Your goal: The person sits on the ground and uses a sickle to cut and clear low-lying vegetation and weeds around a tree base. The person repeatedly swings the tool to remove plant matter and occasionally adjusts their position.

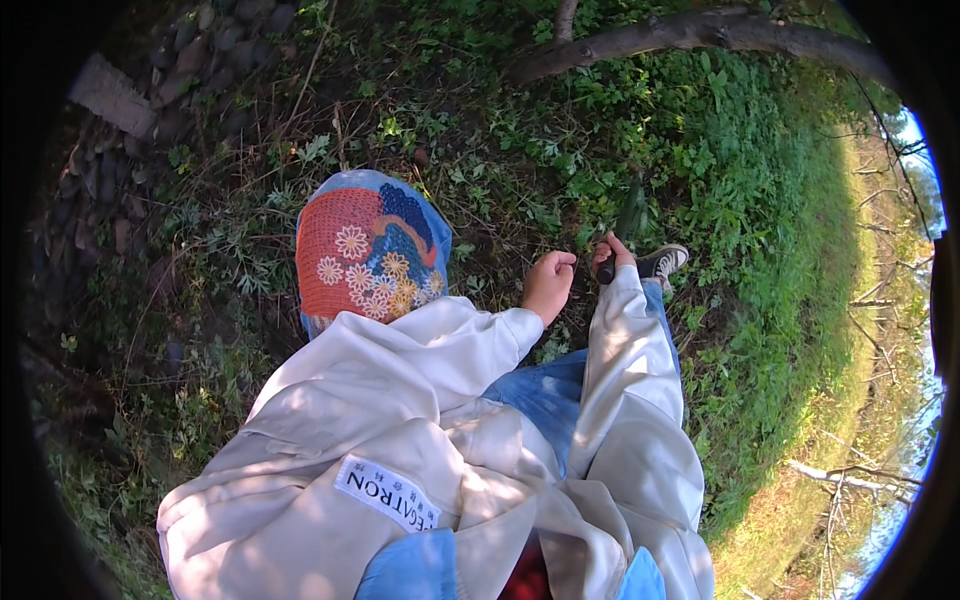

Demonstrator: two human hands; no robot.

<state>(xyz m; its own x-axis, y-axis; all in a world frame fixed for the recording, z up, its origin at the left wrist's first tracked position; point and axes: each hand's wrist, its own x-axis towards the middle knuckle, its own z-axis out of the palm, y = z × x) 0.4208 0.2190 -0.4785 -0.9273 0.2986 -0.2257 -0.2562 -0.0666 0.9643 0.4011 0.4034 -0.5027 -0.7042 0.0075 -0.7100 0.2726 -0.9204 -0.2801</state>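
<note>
My right hand (616, 253) is wrapped around the dark handle (606, 273) of a hand tool. From that grip a long dark part, perhaps a blade (631, 206), reaches up into the weeds; its far end blends into the leaves. Left of it, apart from the tool, my left hand (549, 286) hovers with curled fingers over the weedy ground (517, 217). Its palm side is hidden, so whether it holds anything does not show. Both arms wear loose pale sleeves (480, 337).
My bent knee in blue jeans bears a knitted flower patch (352, 255). A black-and-white canvas sneaker (663, 261) is planted just right of the tool. A thick branch (697, 31) arches across the top. Stones (105, 172) lie piled at left, and grass (787, 300) spreads at right.
</note>
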